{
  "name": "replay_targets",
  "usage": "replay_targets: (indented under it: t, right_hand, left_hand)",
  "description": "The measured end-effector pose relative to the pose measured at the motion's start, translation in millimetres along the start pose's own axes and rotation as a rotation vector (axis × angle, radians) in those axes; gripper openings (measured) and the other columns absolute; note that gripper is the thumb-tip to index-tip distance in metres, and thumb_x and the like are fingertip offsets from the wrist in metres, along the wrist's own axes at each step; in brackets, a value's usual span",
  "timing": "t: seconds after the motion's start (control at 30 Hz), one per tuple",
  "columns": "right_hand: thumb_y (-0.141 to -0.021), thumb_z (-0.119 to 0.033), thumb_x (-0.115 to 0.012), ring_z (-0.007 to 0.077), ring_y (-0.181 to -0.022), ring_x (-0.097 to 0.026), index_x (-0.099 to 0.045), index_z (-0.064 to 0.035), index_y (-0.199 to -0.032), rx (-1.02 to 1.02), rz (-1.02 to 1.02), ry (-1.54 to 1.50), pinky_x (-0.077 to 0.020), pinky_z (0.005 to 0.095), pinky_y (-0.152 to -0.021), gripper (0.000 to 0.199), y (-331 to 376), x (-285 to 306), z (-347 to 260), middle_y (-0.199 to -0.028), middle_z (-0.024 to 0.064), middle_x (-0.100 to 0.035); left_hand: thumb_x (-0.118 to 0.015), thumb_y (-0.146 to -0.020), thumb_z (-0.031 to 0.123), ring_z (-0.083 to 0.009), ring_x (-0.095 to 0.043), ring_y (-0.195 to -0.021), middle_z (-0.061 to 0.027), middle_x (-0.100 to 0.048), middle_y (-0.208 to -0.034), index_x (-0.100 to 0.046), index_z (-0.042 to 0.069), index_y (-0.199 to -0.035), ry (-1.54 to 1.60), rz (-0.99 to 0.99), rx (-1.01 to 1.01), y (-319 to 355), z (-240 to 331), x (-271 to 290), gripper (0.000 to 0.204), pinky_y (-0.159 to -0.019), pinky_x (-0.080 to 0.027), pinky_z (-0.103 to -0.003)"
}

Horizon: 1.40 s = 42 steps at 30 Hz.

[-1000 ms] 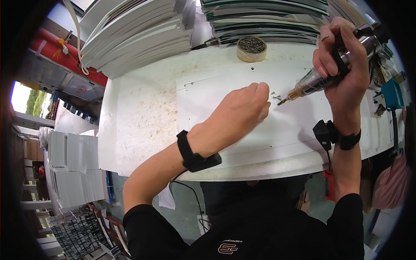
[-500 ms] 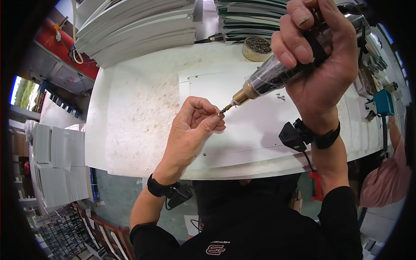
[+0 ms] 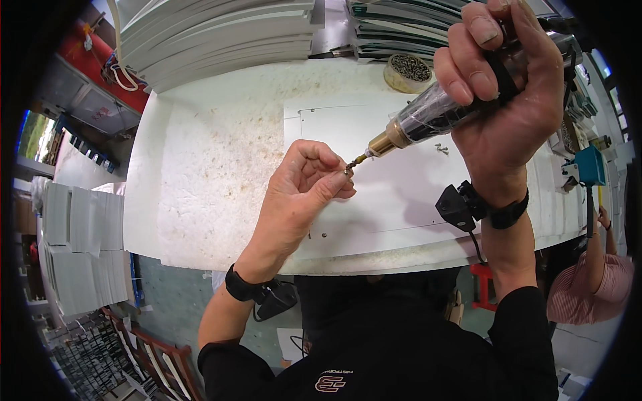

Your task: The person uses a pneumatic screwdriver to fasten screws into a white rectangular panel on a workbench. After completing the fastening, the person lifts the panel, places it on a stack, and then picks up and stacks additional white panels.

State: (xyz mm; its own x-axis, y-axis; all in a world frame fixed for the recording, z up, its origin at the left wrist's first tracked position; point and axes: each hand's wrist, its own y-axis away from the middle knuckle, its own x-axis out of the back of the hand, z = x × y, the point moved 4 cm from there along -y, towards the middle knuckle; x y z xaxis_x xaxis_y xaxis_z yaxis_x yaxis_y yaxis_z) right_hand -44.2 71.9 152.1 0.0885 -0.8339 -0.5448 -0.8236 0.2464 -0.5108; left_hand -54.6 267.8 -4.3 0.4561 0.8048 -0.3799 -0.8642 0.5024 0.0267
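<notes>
My right hand point(image 3: 505, 127) is wrapped round a power screwdriver point(image 3: 428, 115) with a brass-coloured nose, its bit slanting down to the left. At the bit's tip, my left hand point(image 3: 294, 190) pinches a small screw point(image 3: 348, 169) between thumb and forefinger; the other fingers are curled. Screw and bit seem to meet, though the contact is too small to be sure of. Beneath both hands lies a flat white panel point(image 3: 394, 200) with small holes or fittings near its edges. Several loose screws point(image 3: 442, 149) rest on it, left of my right wrist.
A round tub point(image 3: 406, 73) of screws stands at the back of the white worktable point(image 3: 194, 174). Behind are stacked white panels point(image 3: 221, 40) and green-edged sheets point(image 3: 394, 30). A teal device point(image 3: 590, 166) stands at right, near a person in a striped top point(image 3: 588, 291). White boards point(image 3: 87, 247) are piled at left.
The view has shifted slightly, so the table contents sit a little further right. My hands keep the same grip, bit and screw together. The person at right has moved their arm.
</notes>
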Motion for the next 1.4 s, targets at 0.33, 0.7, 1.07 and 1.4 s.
replay_targets:
  t: [0.33,0.7,1.07,1.4]
  right_hand:
    - [-0.107,-0.031,-0.049,0.0061,-0.041,-0.045,-0.050,-0.0067,-0.100,0.034,-0.098,-0.019,-0.0443,0.0235,-0.038,0.025,-4.4,17.3,7.4,-0.074,0.0012,-0.057]
    - [-0.107,-0.030,-0.049,0.0064,-0.041,-0.046,-0.051,-0.0059,-0.101,0.007,-0.081,-0.053,-0.0449,0.0238,-0.037,0.025,-2.0,12.9,8.5,-0.074,0.0020,-0.058]
    - [-0.106,-0.030,-0.050,0.0055,-0.042,-0.048,-0.053,-0.0068,-0.098,-0.012,-0.164,-0.086,-0.0467,0.0233,-0.038,0.025,-11.2,10.4,20.9,-0.073,0.0006,-0.060]
    - [-0.103,-0.032,-0.054,0.0075,-0.044,-0.048,-0.054,-0.0070,-0.089,-0.101,-0.282,-0.010,-0.0438,0.0237,-0.042,0.028,-19.4,-11.6,43.8,-0.070,0.0022,-0.057]
  left_hand:
    - [-0.068,-0.100,0.012,-0.0133,-0.068,-0.094,-0.0056,-0.064,-0.105,-0.054,0.007,-0.115,0.001,0.010,-0.009,-0.7,-1.2,1.2,0.021,-0.088,-0.060,-0.031]
    - [-0.068,-0.100,0.011,-0.0132,-0.068,-0.094,-0.0053,-0.063,-0.104,-0.054,0.007,-0.114,-0.020,0.025,0.004,-0.5,-0.2,0.6,0.021,-0.088,-0.059,-0.031]
    - [-0.068,-0.099,0.008,-0.0127,-0.066,-0.094,-0.0030,-0.062,-0.104,-0.053,0.011,-0.111,-0.049,0.026,-0.018,-0.4,0.9,5.8,0.020,-0.091,-0.058,-0.035]
    - [-0.066,-0.098,0.003,-0.0120,-0.065,-0.097,-0.0050,-0.065,-0.104,-0.056,0.004,-0.114,-0.419,0.141,-0.157,-2.1,14.0,21.5,0.020,-0.088,-0.054,-0.027]
